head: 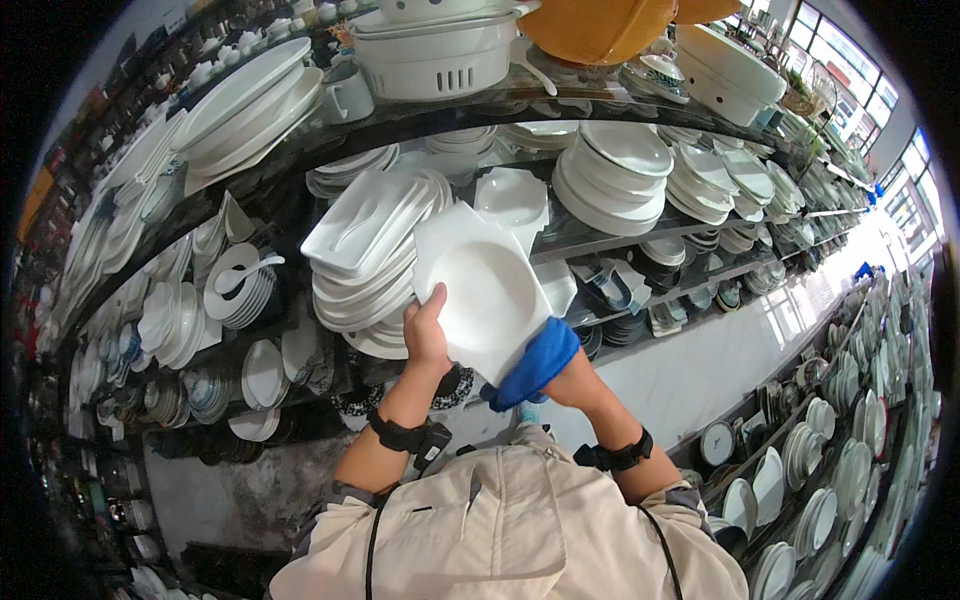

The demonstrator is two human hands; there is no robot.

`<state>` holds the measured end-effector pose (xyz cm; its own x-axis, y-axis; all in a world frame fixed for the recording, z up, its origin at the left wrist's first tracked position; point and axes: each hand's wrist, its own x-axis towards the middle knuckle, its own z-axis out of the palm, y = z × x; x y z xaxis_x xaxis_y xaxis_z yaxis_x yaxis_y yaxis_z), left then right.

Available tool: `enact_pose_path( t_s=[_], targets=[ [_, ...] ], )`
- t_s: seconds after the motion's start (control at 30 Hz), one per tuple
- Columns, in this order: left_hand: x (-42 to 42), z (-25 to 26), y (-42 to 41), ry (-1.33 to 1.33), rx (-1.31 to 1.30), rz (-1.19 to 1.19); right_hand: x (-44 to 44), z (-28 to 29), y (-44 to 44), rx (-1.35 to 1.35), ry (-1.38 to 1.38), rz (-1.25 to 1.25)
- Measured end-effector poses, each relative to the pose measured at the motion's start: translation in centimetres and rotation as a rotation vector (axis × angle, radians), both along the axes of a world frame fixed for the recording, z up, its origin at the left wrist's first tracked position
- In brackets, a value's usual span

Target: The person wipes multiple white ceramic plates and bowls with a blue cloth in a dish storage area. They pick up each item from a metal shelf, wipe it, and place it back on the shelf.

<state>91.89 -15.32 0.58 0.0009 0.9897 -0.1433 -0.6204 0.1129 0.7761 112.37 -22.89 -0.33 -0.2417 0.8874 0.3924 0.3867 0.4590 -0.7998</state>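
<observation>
In front of my body, a white square plate (487,292) with a round well is held up, tilted toward me. My left hand (427,330) grips its left edge, thumb on top and the other fingers hidden beneath. A blue cloth (541,361) lies over the lower right edge of the plate. My right hand (574,379) is closed on that cloth, its fingers mostly covered by it. Behind the plate, a stack of white oval and rectangular dishes (367,277) stands on the shelf, with a white spoon (358,225) in the top one. A square white bowl (512,199) sits just beyond.
Stacked round white plates (615,180) stand right of the square bowl. Above runs a dark shelf edge (450,116) carrying a white slotted ceramic pot (435,60) and an orange object (600,30). More crockery racks (817,465) line the right, across a pale floor (675,382).
</observation>
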Motion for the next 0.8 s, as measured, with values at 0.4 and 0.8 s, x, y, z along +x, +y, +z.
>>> enact_pose_path(
  t_s=[0.4,0.8],
  targets=[
    [6.3,-4.2,8.5,-0.044,-0.171,-0.292,11.5,-2.8,6.1,-0.222,-0.024,0.178],
    [11.1,-4.3,16.7,0.278,-0.204,-0.349,15.5,-4.6,18.2,-0.514,0.305,-0.115]
  ],
)
